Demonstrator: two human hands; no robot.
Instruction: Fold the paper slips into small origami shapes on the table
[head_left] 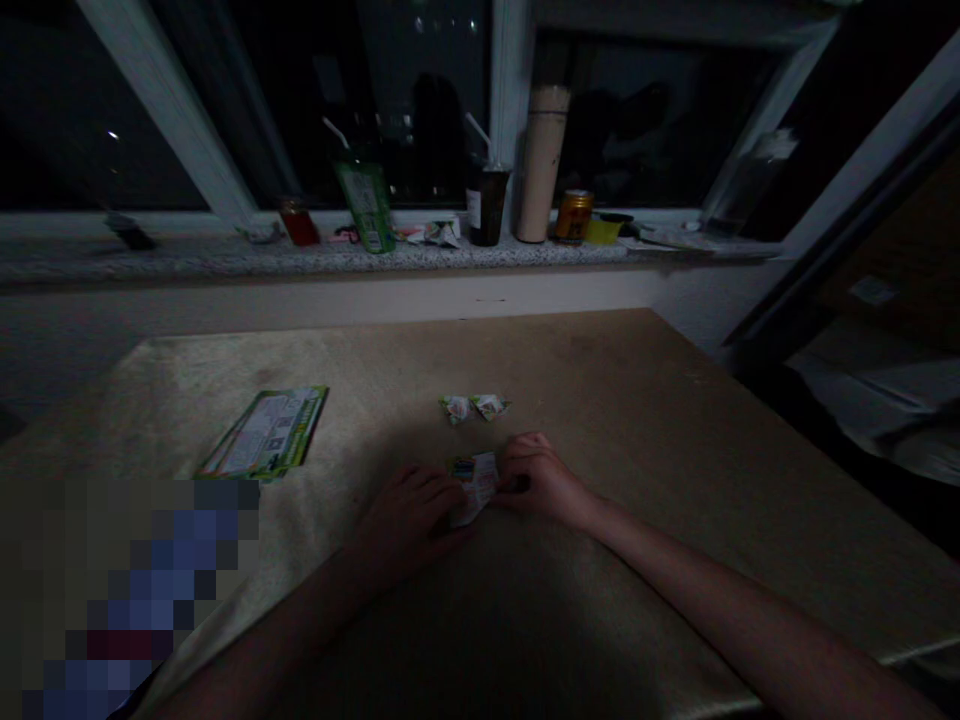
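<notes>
A small piece of folded printed paper, white with green and yellow print, lies on the table between my two hands. My left hand grips its left side, the fingers lying across the edge and the thumb near the bottom. My right hand pinches the right edge between curled fingers and thumb. Just beyond them, two small folded paper pieces with the same kind of print sit side by side. To the left rests a stack of printed flyers, slightly fanned out. The dim light hides the finer folds.
A tan cloth covers the table. Along the granite windowsill stand a green cup with a straw, a dark cup, a tall pinkish bottle, a gold can and a red jar. The lower left is pixelated.
</notes>
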